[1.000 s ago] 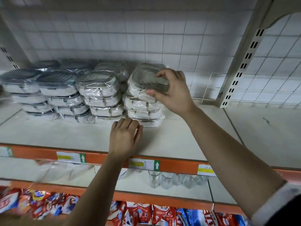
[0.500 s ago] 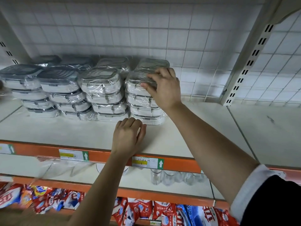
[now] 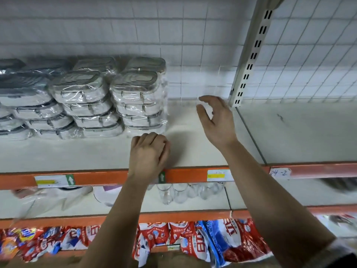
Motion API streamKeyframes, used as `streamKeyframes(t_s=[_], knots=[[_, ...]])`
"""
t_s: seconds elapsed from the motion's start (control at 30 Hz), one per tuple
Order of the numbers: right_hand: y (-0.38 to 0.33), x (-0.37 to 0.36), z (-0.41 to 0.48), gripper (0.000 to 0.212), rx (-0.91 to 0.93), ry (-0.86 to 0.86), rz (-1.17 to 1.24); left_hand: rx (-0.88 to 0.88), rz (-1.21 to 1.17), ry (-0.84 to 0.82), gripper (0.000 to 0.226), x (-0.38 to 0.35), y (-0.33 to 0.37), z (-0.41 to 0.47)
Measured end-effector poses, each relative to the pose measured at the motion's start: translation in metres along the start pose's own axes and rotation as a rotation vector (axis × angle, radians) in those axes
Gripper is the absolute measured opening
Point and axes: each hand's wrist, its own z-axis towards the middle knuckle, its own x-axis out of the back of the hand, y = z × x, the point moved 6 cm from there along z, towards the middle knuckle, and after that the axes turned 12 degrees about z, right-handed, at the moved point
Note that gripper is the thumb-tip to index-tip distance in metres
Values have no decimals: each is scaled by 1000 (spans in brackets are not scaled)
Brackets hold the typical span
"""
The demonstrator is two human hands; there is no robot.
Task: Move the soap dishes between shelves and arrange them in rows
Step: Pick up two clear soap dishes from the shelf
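Note:
Plastic-wrapped soap dishes stand in stacks on the upper shelf (image 3: 202, 151), in rows running left from the middle. The rightmost front stack (image 3: 138, 102) is several dishes high, with a grey-lidded dish on top. To its left is a similar stack (image 3: 81, 101), and darker-lidded stacks (image 3: 23, 97) sit at the far left. My right hand (image 3: 215, 118) hovers empty to the right of the stacks, fingers loosely curved. My left hand (image 3: 148, 153) rests on the shelf's front edge just below the rightmost stack, fingers curled, holding nothing visible.
A slotted white upright (image 3: 249, 60) stands right of my right hand, with wire-grid backing behind. Clear glasses (image 3: 173, 192) sit on the shelf below, beside plastic-wrapped items (image 3: 48, 196). Red and blue packets (image 3: 202, 240) hang on the lowest shelf. Orange rail with price labels (image 3: 217, 175).
My right hand set the dish on top of the rightmost stack, let go and drew back to the right. The left hand stayed on the shelf edge.

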Motion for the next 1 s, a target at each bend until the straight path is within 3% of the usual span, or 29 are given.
streamKeyframes(t_s=[0.2,0.67,1.0], knots=[[33,89,-55,29,-31,34,-268,-133,-97,-35,31,-7,102,5],[97,366,-182,32,-98,179,-415,-330,-261,-124,26,-7,392,-39],[183,487,-265,26,-244,95,-397,-267,-242,-351,31,-41,554,-93]])
